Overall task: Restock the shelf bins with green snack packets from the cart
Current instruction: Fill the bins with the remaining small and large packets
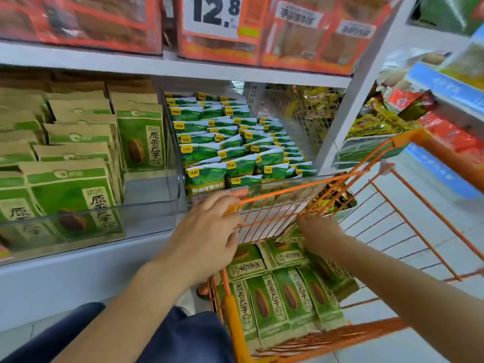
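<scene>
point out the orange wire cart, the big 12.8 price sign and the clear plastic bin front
orange wire cart [296,186], head view, top front rim wire
white 12.8 price sign [212,14], head view, black digits
clear plastic bin front [86,226], head view, left bin's front wall

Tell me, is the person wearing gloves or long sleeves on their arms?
No gloves and no long sleeves. The left hand and right hand are both bare, and both forearms are uncovered right down to the bottom edge of the picture. No watch, ring or bracelet shows. Dark blue clothing sits lower down, below the arms.
</scene>
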`<state>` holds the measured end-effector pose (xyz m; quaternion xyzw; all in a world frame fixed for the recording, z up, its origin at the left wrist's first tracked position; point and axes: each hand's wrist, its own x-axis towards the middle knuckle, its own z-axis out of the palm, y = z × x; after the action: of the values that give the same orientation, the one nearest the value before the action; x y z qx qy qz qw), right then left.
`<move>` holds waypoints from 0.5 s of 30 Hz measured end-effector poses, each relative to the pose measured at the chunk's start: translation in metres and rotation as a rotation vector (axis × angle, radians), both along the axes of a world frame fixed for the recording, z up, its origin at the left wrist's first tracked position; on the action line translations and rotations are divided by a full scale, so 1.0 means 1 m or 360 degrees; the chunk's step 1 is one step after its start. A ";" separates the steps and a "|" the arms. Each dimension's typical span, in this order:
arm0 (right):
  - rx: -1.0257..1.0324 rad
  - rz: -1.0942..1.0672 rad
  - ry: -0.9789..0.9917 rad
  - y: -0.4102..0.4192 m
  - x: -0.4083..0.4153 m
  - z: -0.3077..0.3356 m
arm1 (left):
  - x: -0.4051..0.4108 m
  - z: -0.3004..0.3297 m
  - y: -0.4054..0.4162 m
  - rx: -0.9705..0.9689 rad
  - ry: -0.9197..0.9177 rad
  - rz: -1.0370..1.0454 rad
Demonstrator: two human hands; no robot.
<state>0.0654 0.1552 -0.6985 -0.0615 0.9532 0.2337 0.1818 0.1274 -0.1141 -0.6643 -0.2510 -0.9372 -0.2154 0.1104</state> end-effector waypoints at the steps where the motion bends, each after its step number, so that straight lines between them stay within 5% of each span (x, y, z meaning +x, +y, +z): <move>1: 0.0007 -0.0076 0.0076 0.009 -0.009 -0.003 | 0.001 0.000 0.000 -0.0011 0.0010 -0.0001; 6: 0.0096 0.0057 0.0035 0.032 -0.017 -0.022 | -0.001 -0.002 -0.001 -0.0038 0.0027 0.0002; 11: 0.0220 0.0578 0.0049 0.020 -0.014 -0.028 | -0.001 -0.004 -0.001 -0.0047 0.0014 -0.0015; 15: -0.0248 0.0679 0.0011 0.008 -0.009 -0.019 | 0.000 -0.006 -0.004 -0.0010 0.0006 -0.0036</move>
<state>0.0561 0.1630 -0.7174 -0.2747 0.9344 0.1927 0.1195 0.1275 -0.1185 -0.6704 -0.2622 -0.9349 -0.2132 0.1088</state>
